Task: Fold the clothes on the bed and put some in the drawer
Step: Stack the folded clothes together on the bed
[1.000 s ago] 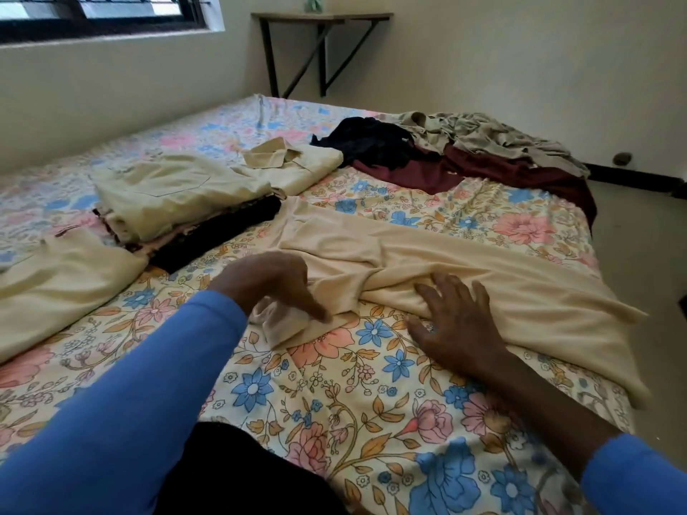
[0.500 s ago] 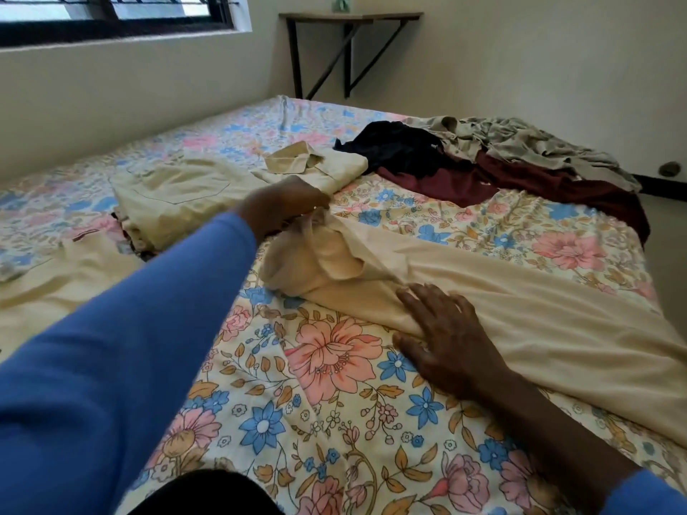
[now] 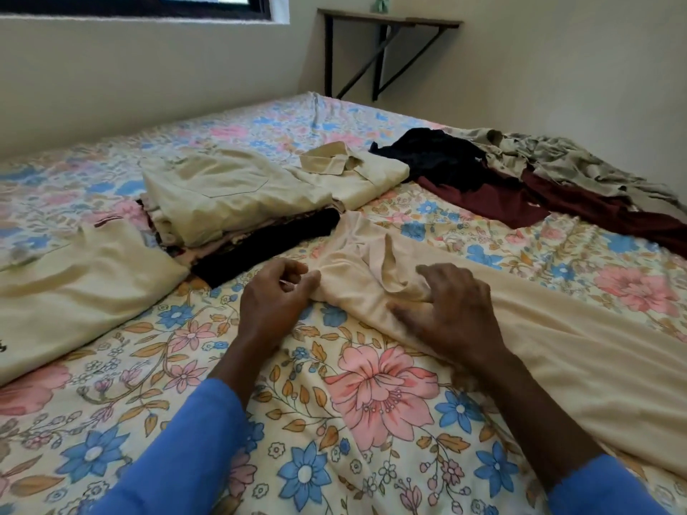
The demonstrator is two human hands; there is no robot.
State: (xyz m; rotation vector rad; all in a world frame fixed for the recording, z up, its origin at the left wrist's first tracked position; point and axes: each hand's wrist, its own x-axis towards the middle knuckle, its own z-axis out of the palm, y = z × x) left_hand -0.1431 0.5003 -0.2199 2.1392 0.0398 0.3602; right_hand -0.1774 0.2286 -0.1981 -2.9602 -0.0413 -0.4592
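A long beige garment (image 3: 557,328) lies across the floral bed (image 3: 371,421), its left end folded back on itself in a rumpled loop. My left hand (image 3: 275,302) is at the fold's left edge, fingers curled, thumb and fingertips pinching the cloth. My right hand (image 3: 453,310) presses on the garment just right of the fold with spread fingers. A stack of folded clothes (image 3: 230,195), cream on top and dark below, sits behind my left hand. No drawer is in view.
A folded cream shirt (image 3: 74,291) lies at the left, a folded collared shirt (image 3: 353,172) behind the stack. Unfolded black (image 3: 431,154), maroon (image 3: 502,202) and grey (image 3: 557,158) clothes are heaped at the far right. A wall shelf (image 3: 386,24) stands beyond the bed.
My left hand lifted the garment's left end, carried it over and came back down to the fold's edge. My right hand slid up onto the fold. The camera moved closer.
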